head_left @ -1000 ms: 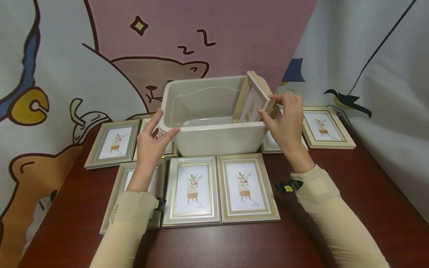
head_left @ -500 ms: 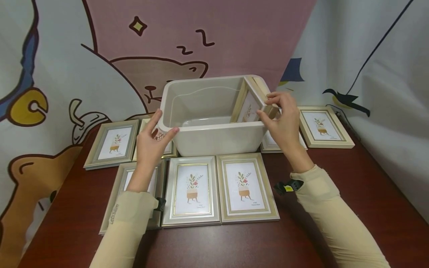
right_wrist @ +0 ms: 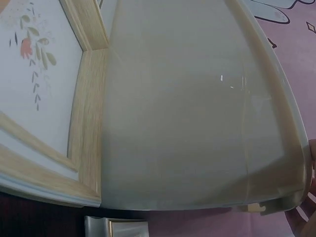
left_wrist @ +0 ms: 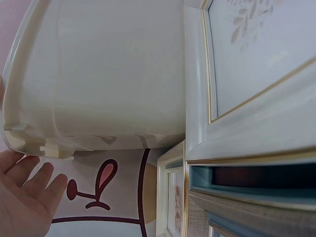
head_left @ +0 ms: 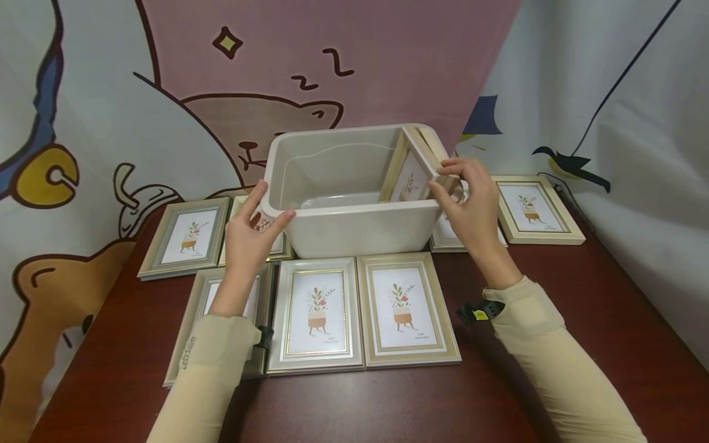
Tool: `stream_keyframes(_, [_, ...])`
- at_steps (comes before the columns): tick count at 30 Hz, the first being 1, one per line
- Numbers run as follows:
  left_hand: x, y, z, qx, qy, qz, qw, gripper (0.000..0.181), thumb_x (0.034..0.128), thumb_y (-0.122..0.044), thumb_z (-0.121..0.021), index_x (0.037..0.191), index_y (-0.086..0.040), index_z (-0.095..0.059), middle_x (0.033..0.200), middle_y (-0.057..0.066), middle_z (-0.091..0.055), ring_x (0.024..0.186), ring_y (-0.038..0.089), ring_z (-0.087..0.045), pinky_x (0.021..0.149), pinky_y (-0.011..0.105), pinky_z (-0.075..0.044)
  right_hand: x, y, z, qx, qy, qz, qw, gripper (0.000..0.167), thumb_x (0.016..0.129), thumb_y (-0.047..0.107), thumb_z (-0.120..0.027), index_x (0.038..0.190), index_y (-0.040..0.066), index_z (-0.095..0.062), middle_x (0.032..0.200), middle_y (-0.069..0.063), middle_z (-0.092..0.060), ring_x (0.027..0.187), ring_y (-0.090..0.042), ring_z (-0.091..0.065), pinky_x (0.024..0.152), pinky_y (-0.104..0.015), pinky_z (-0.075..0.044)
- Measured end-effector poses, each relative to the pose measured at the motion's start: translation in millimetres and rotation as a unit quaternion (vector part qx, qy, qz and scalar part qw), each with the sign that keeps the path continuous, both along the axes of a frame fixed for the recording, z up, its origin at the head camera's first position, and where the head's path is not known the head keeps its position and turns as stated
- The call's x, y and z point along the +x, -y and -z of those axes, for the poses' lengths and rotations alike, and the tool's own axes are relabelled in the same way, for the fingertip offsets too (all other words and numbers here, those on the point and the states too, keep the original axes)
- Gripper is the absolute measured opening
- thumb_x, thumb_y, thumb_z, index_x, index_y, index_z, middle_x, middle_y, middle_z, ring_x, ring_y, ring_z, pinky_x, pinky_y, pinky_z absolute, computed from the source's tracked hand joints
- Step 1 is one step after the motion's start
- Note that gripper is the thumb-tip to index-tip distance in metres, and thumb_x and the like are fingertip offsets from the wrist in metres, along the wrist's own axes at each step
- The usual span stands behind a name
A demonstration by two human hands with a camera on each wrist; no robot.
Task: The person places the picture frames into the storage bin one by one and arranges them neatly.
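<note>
A beige plastic bin (head_left: 365,231) stands at the back middle of the table. My left hand (head_left: 246,240) holds its left corner, thumb on the front rim and fingers along the side; in the left wrist view, fingers of that hand (left_wrist: 32,192) lie by the rim. Inside the right end, a pale wood picture frame (head_left: 400,166) stands on edge, its plant print facing left. Behind it shows another wooden frame's edge (head_left: 434,143). The right hand (head_left: 468,200) pinches the near top corner of the standing frame, its fingertips close to the bin's right rim.
In front of the bin lie a silver frame (head_left: 277,320), a light gold frame (head_left: 371,326) and a grey frame (head_left: 185,332). More frames lie left, including a grey one (head_left: 157,249), and right, including a cream one (head_left: 570,231). A cartoon curtain (head_left: 415,49) hangs behind.
The right hand has lowered the picture frame into the bin, bringing its top edge down near rim level, and it has tilted slightly left. My left hand has stayed at the corner.
</note>
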State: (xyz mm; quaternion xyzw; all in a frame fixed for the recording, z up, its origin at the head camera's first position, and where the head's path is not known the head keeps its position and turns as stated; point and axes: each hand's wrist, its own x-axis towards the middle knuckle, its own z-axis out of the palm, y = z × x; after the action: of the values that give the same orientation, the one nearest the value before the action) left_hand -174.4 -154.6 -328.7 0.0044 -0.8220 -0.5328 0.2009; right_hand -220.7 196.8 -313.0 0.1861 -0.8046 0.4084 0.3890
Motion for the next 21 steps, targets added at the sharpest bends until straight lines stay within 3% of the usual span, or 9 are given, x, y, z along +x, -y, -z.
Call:
stream_keyframes(11, [0.1, 1.1, 0.3, 0.004, 0.002, 0.000, 1.0000, 0.072, 0.0850, -0.026, -0.080, 0.149, -0.018, -0.048, 0.157, -0.010, -0.042, 0.145, 0.011, -0.039, 0.118, 0.033, -0.041, 6.7, -7.7, 3.8, -0.036, -0.020, -0.012, 0.9991, 0.020, 0.084, 0.000, -0.075, 0.104, -0.001, -0.073, 0.109, -0.018, -0.069, 0.105, -0.029, -0.064, 0.096, -0.012, -0.048])
stream_keyframes(21, [1.2, 1.5, 0.0, 0.006, 0.002, 0.002, 1.0000, 0.071, 0.0855, -0.027, -0.080, 0.148, -0.018, -0.048, 0.157, -0.010, -0.042, 0.146, 0.011, -0.038, 0.119, 0.035, -0.040, 18.7, -15.0, 10.4, -0.040, -0.023, -0.001, 0.9989, 0.019, 0.083, -0.008, -0.073, 0.102, -0.006, -0.071, 0.108, -0.022, -0.069, 0.105, -0.027, -0.062, 0.096, -0.010, -0.047])
